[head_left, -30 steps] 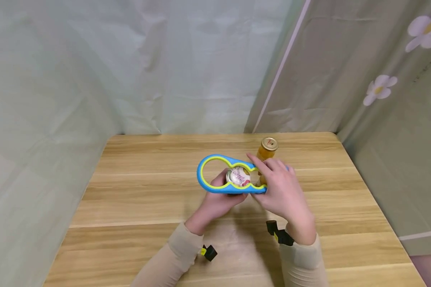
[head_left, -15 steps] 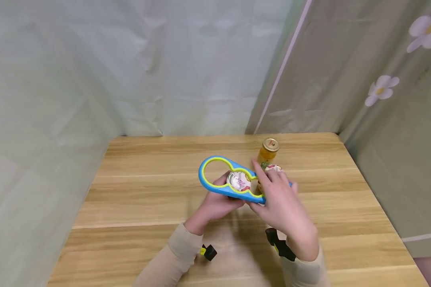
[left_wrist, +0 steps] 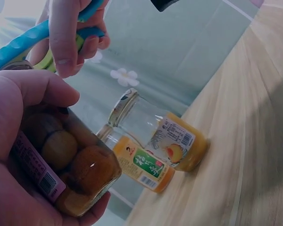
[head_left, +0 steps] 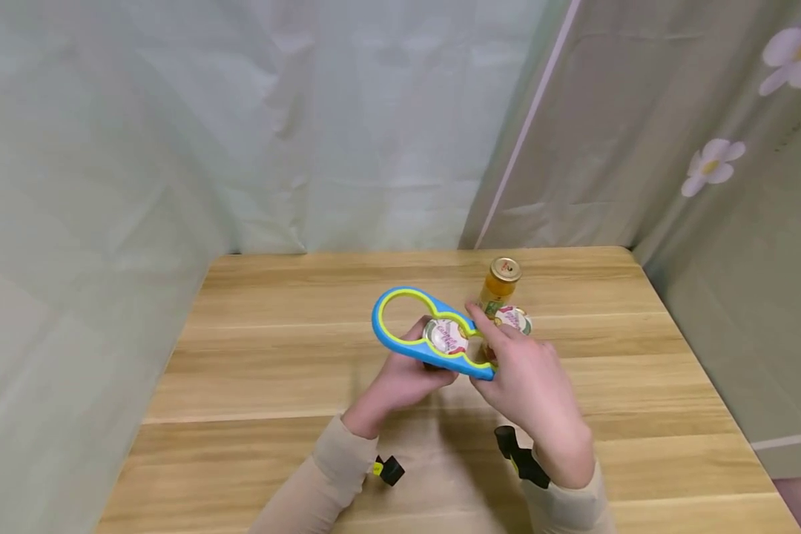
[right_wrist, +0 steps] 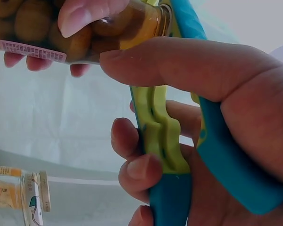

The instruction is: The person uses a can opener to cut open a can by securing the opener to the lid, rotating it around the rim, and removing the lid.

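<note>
Your left hand [head_left: 407, 377] grips a smooth glass jar [left_wrist: 87, 162]; your right hand's [head_left: 532, 374] fingers are curled round that scalloped blue-and-lime opener [head_left: 440, 361].

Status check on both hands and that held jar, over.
Left hand grips jar. Right hand holds blue opener around its lid. Amber jar and patterned-lid jar stand beyond; neither appears to block the opener.

A blue-and-lime opener [head_left: 440, 361] sits around the printed lid [head_left: 446, 337] of a held-up glass jar [left_wrist: 87, 169] (round brown pieces [left_wrist: 59, 149] inside).
</note>
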Available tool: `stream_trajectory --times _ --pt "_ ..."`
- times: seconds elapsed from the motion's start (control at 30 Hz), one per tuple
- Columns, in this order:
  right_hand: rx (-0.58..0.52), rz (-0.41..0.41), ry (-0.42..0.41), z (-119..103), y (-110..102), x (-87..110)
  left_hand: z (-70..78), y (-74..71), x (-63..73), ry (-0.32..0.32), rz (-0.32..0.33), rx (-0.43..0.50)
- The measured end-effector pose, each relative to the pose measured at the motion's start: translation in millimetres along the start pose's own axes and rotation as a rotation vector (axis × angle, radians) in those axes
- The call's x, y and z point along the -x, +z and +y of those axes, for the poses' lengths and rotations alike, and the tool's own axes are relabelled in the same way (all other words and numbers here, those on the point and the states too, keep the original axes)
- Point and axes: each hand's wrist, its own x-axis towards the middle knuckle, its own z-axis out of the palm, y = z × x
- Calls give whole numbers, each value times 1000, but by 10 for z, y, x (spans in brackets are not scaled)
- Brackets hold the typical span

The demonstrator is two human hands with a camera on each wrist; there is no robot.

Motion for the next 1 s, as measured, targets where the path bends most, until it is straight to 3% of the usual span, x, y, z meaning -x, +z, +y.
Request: stream_trajectory --times 0.27,0.5,0.7,1.0 --pt "13 13 -10 21 8 20 -14 9 14 -21 -42 48" --pt "30 15 -21 52 -17 33 -39 30 -6 24 -60 85" --pt "34 25 -48 78 -59 23 -3 44 -23 36 -58 66" --pt "39 19 -48 88 -67 38 25 34 3 3 -69 61"
